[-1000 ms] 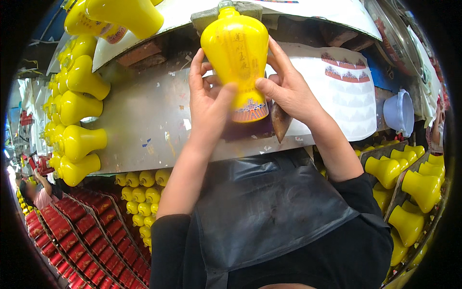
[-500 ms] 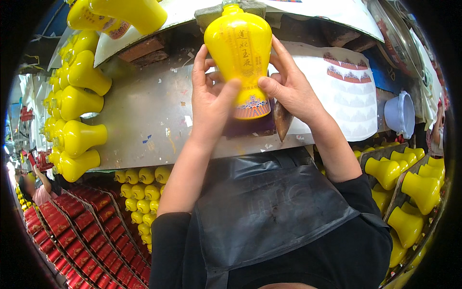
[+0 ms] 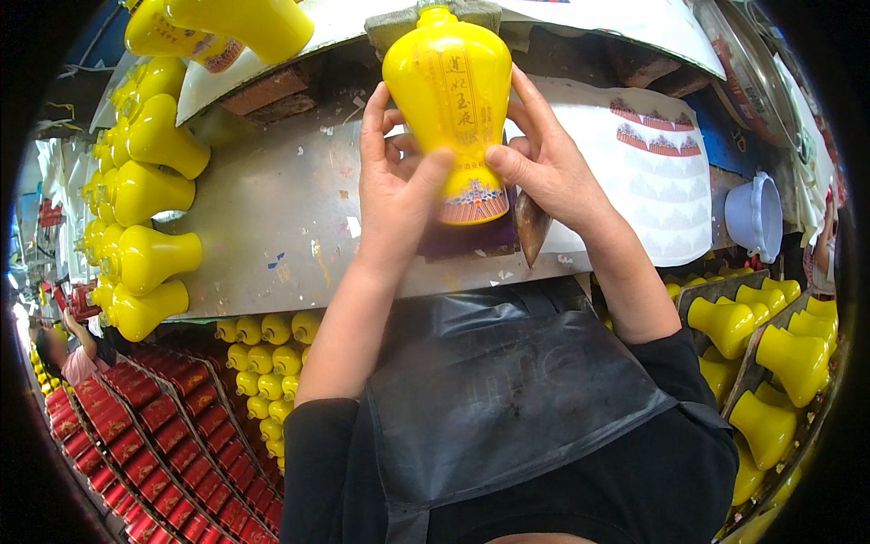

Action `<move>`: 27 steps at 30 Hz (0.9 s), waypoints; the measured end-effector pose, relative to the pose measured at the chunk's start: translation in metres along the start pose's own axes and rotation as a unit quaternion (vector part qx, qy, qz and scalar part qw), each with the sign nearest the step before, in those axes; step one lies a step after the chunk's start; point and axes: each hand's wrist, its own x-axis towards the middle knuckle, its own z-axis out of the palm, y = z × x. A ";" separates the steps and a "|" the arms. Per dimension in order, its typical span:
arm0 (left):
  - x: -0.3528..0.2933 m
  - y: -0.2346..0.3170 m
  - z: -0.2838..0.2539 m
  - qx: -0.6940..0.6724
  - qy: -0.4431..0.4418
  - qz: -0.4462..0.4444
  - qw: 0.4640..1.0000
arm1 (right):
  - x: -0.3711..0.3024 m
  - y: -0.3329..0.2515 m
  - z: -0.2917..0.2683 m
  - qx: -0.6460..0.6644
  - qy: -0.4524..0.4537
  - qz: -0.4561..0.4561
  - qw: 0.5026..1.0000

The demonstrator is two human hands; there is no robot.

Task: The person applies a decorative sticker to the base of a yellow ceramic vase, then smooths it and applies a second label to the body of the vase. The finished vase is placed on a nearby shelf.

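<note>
Between my hands is a glossy yellow bottle (image 3: 449,91), wide at the shoulder and narrow toward its base. Dark lettering runs down its front, and a blue and red patterned band circles the foot. My left hand (image 3: 399,168) closes on its left side, thumb laid across the lower front. On the opposite side, my right hand (image 3: 544,154) grips with the thumb pressed near the waist and the fingers curled behind. The bottle's neck points away from me, next to a grey padded block (image 3: 385,29). A pointed brown tool (image 3: 531,227) lies beside the base.
A metal worktable (image 3: 272,218) carries rows of yellow bottles (image 3: 149,195) at the left. White sheets of printed decals (image 3: 657,181) lie at right, near a pale blue bucket (image 3: 754,216). Racks of red containers (image 3: 172,426) and more yellow bottles (image 3: 770,426) stand below. A person (image 3: 77,349) is far left.
Almost nothing differs. Both hands keep their hold on the bottle, which has barely shifted; the left thumb is slightly blurred in both frames.
</note>
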 end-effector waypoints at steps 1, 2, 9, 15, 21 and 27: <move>0.000 -0.001 0.000 -0.001 0.003 -0.004 1.000 | 0.000 0.000 0.000 0.001 -0.001 -0.004 1.000; 0.000 -0.001 -0.001 -0.003 0.005 -0.006 1.000 | 0.000 0.000 -0.001 0.019 -0.003 -0.001 1.000; 0.001 -0.002 -0.002 0.008 0.005 -0.004 1.000 | 0.001 0.002 -0.002 0.039 -0.009 0.004 0.999; 0.000 0.002 0.002 0.008 0.009 -0.013 1.000 | 0.001 0.003 0.001 0.031 -0.002 0.004 1.000; 0.001 0.002 0.002 0.003 0.007 -0.015 1.000 | 0.000 0.005 0.001 0.026 0.004 -0.001 1.000; 0.001 0.002 0.002 0.005 0.009 -0.008 1.000 | 0.003 0.011 -0.001 0.013 0.015 -0.028 0.999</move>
